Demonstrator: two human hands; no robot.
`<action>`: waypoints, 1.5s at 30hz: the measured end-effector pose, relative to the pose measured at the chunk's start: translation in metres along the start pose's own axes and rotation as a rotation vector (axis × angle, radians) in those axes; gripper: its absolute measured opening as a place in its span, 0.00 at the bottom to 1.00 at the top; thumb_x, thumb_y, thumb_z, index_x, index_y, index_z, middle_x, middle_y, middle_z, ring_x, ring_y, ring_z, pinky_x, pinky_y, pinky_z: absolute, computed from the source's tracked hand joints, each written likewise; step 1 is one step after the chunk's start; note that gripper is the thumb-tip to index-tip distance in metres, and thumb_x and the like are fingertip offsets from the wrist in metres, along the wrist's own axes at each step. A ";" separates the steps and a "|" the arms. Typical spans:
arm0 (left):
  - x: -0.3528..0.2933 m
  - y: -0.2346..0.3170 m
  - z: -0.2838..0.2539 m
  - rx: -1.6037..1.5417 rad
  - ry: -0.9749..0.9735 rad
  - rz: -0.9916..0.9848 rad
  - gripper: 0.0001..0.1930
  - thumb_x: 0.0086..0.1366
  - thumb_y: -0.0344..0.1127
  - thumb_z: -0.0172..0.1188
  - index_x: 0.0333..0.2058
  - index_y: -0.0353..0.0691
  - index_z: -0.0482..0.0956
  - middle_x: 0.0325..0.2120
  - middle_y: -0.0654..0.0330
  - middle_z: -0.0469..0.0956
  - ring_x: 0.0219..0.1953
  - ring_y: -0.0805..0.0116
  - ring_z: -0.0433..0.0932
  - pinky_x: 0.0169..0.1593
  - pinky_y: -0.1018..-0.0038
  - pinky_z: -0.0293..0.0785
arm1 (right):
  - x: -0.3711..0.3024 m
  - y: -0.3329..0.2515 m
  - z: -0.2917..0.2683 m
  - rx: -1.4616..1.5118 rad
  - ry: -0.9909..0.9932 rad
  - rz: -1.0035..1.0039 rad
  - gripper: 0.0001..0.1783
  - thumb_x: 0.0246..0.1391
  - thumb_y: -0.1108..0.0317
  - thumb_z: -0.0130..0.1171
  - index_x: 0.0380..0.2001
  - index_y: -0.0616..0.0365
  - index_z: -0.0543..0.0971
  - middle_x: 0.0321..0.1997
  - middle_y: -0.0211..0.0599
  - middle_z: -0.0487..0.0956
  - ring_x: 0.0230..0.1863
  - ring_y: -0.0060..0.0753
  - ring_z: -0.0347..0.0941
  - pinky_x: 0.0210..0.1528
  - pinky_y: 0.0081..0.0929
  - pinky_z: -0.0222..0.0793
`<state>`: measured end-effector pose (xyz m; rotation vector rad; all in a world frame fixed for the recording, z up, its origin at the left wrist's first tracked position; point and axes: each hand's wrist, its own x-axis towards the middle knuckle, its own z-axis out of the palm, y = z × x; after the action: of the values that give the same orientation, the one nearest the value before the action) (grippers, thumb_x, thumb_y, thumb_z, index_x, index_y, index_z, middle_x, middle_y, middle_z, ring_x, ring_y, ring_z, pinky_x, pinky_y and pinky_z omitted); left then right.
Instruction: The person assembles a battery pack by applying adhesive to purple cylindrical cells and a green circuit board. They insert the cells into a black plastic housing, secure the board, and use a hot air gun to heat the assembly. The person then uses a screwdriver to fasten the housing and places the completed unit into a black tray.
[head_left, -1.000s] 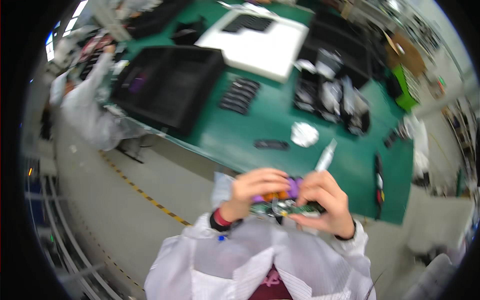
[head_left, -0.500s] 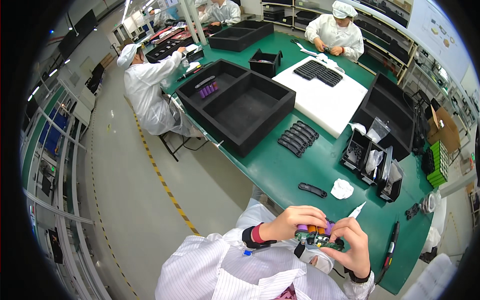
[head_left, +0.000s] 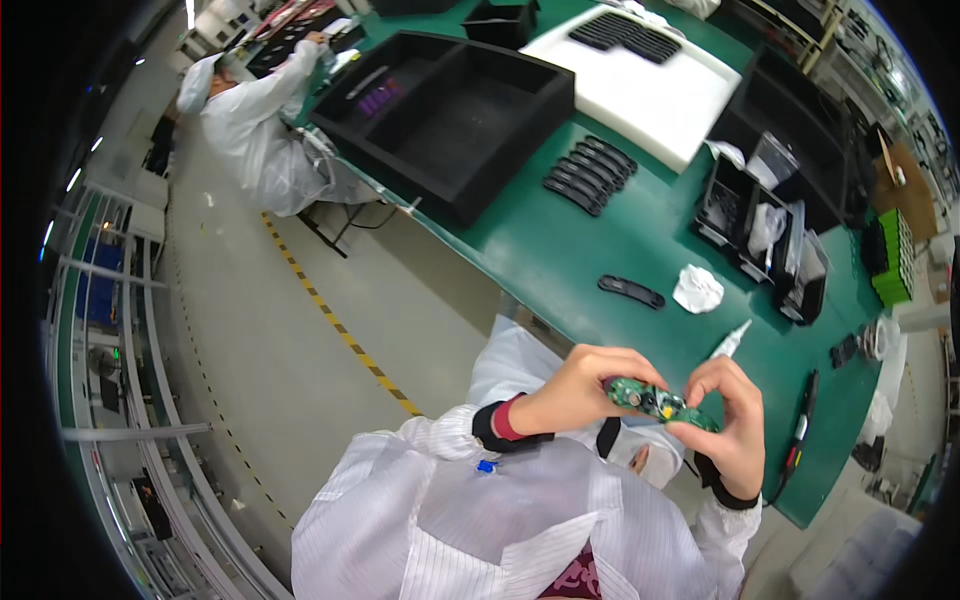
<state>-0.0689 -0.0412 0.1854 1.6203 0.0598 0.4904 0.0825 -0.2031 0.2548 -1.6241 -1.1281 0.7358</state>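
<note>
Close to my body, over the table's near edge, I hold a battery pack with a green circuit board (head_left: pixel 655 400) facing up. My left hand (head_left: pixel 583 388) wraps round its left end, fingers behind it. At the other end, my right hand (head_left: pixel 732 415) pinches the board between thumb and fingers. The cells under the board are mostly hidden from this angle. Just beyond my hands lie a black curved plastic part (head_left: pixel 631 291), a crumpled white tissue (head_left: pixel 698 289) and a white tube with a pointed tip (head_left: pixel 733 341).
A black pen-shaped tool (head_left: pixel 802 432) with a cable lies at right. Small black bins (head_left: pixel 728 196) hold bagged parts. Farther off are stacked black curved parts (head_left: pixel 592 174), a white foam slab (head_left: pixel 640 108) and a divided black tray (head_left: pixel 522 148). A co-worker (head_left: pixel 255 130) sits at left.
The view has tipped downward, so the table's things sit higher in it. The pack has turned in my hands: purple and orange cells showed before, now mainly the board's face.
</note>
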 end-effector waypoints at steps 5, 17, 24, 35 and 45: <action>0.006 -0.013 0.001 0.052 0.041 0.004 0.17 0.49 0.25 0.76 0.40 0.37 0.86 0.37 0.57 0.86 0.38 0.64 0.85 0.41 0.72 0.80 | 0.002 0.011 0.005 0.046 0.091 -0.058 0.25 0.36 0.69 0.80 0.35 0.60 0.75 0.41 0.37 0.75 0.44 0.36 0.72 0.51 0.30 0.66; 0.018 -0.009 0.009 0.185 0.056 -0.048 0.13 0.50 0.18 0.66 0.37 0.33 0.85 0.36 0.53 0.86 0.38 0.60 0.85 0.40 0.71 0.80 | 0.005 0.034 0.033 -0.843 0.421 -0.835 0.18 0.33 0.69 0.75 0.35 0.44 0.89 0.50 0.30 0.81 0.46 0.32 0.76 0.46 0.25 0.67; 0.017 -0.010 0.008 0.274 0.081 -0.007 0.13 0.50 0.19 0.65 0.37 0.33 0.86 0.36 0.53 0.86 0.38 0.60 0.86 0.41 0.71 0.80 | 0.009 0.041 0.033 -0.985 0.399 -0.940 0.15 0.34 0.69 0.75 0.32 0.48 0.88 0.46 0.20 0.82 0.46 0.24 0.76 0.43 0.24 0.59; 0.016 -0.019 0.009 0.257 0.088 0.002 0.17 0.47 0.18 0.70 0.39 0.36 0.86 0.36 0.56 0.86 0.36 0.62 0.85 0.39 0.73 0.80 | 0.002 0.047 0.040 -0.884 0.427 -0.803 0.19 0.30 0.66 0.71 0.34 0.44 0.89 0.45 0.19 0.81 0.46 0.22 0.74 0.46 0.26 0.53; 0.017 -0.019 0.009 0.259 0.081 -0.023 0.16 0.48 0.18 0.65 0.39 0.33 0.85 0.37 0.54 0.86 0.40 0.59 0.86 0.43 0.71 0.81 | 0.010 0.050 0.041 -0.927 0.479 -0.851 0.19 0.30 0.66 0.68 0.34 0.44 0.88 0.43 0.19 0.82 0.43 0.21 0.75 0.44 0.24 0.52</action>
<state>-0.0459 -0.0424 0.1719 1.8495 0.2095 0.5484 0.0673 -0.1829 0.1944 -1.6263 -1.7027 -0.8025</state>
